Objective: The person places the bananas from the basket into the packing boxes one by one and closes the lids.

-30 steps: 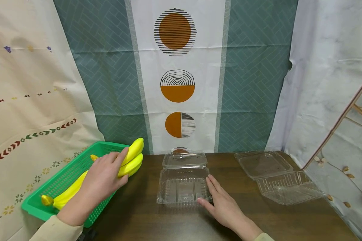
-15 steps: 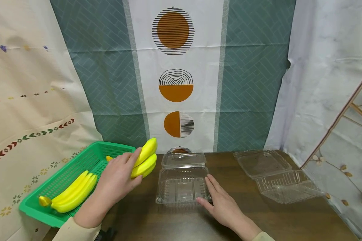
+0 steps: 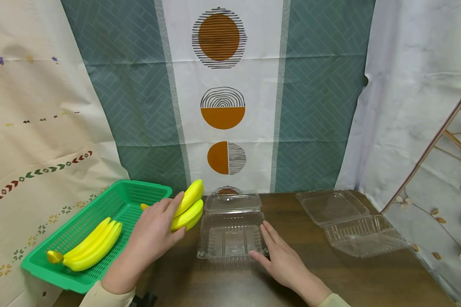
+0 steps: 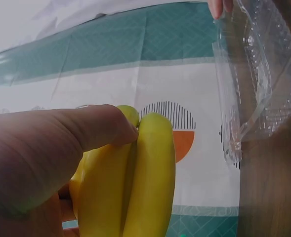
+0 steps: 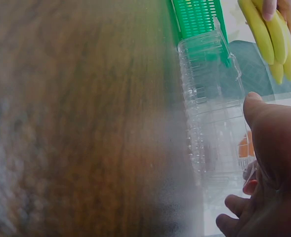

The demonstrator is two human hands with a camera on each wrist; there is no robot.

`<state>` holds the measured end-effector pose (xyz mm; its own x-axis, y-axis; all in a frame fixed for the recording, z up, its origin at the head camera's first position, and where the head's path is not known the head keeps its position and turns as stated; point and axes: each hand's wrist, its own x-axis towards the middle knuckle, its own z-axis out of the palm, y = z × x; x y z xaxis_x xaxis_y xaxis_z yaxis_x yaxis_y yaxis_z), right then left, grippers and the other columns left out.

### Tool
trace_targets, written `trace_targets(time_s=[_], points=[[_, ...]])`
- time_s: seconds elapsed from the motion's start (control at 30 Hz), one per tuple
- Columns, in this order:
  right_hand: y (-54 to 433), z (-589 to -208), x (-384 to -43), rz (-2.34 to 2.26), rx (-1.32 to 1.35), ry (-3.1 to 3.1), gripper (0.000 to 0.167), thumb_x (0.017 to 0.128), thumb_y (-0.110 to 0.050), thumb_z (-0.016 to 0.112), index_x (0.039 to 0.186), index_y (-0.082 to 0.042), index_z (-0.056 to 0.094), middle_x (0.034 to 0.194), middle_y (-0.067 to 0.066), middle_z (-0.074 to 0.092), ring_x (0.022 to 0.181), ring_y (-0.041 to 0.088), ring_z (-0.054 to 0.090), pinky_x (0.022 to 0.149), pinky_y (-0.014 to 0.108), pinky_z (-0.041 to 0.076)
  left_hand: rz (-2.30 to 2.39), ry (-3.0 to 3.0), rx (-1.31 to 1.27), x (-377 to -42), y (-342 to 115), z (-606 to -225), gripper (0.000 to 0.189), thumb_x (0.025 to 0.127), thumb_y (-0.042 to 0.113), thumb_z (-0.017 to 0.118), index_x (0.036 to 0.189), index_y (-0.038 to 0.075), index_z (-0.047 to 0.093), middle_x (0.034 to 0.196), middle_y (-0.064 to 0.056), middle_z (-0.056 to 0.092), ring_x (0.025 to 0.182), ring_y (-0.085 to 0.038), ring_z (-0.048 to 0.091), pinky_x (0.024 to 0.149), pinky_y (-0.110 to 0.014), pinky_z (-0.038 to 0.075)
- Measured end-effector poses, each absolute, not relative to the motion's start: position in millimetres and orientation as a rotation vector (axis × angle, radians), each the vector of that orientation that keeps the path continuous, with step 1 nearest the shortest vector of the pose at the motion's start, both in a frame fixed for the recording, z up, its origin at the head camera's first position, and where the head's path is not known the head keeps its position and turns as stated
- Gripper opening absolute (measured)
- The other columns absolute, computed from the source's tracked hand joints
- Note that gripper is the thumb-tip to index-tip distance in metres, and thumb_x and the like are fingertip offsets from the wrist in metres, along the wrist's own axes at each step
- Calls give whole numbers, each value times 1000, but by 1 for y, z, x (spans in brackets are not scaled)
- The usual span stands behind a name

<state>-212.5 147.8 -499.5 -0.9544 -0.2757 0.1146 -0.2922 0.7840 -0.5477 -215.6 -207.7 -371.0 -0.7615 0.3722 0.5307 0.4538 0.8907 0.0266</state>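
Note:
My left hand (image 3: 153,234) grips a bunch of yellow bananas (image 3: 188,216) in the air, just left of a clear plastic clamshell container (image 3: 234,241). In the left wrist view the thumb lies across the bananas (image 4: 150,173); the far fingers are mostly hidden behind them. The container sits on the table with its lid (image 3: 233,203) folded back. Against its right side rests my right hand (image 3: 286,260), fingers fairly straight and fingertips at the rim. The right wrist view shows the container's side wall (image 5: 209,98) beside the thumb.
At the left, a green plastic basket (image 3: 57,283) holds another bunch of bananas (image 3: 94,251). A second clamshell container (image 3: 363,238) lies opened at the right. Patterned cloth (image 3: 315,128) hangs behind the brown table (image 3: 223,285).
The left hand has carried its banana bunch rightward from over the basket to beside the container, slowing lately. The second bunch in the basket has come into fuller view. The right hand stays put.

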Motion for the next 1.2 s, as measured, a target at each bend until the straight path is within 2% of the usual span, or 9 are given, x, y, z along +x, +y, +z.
trace_targets(time_s=[0.47,0.87,1.2], points=[[145,-498,-213,913,478,-2943,96,107,-64,63,176,-10,25,185,6,13,161,37,36,117,67,43,-306,-2487,-602,-220,-183,-383,91,79,17,96,159,3,56,121,-16,70,95,-34,65,79,-51,53],[145,-501,-210,913,473,-2948,96,106,-64,64,176,-10,27,184,7,16,159,38,39,115,67,46,-419,-2523,-602,-224,-164,-396,95,78,18,98,162,8,55,122,-11,70,96,-28,62,79,-42,50],[146,-499,-211,908,453,-2952,95,106,-65,64,176,-12,27,184,7,17,159,38,40,116,66,46,-444,-2493,-687,-230,-147,-400,89,79,16,97,158,6,58,118,-10,70,94,-28,63,78,-44,49]])
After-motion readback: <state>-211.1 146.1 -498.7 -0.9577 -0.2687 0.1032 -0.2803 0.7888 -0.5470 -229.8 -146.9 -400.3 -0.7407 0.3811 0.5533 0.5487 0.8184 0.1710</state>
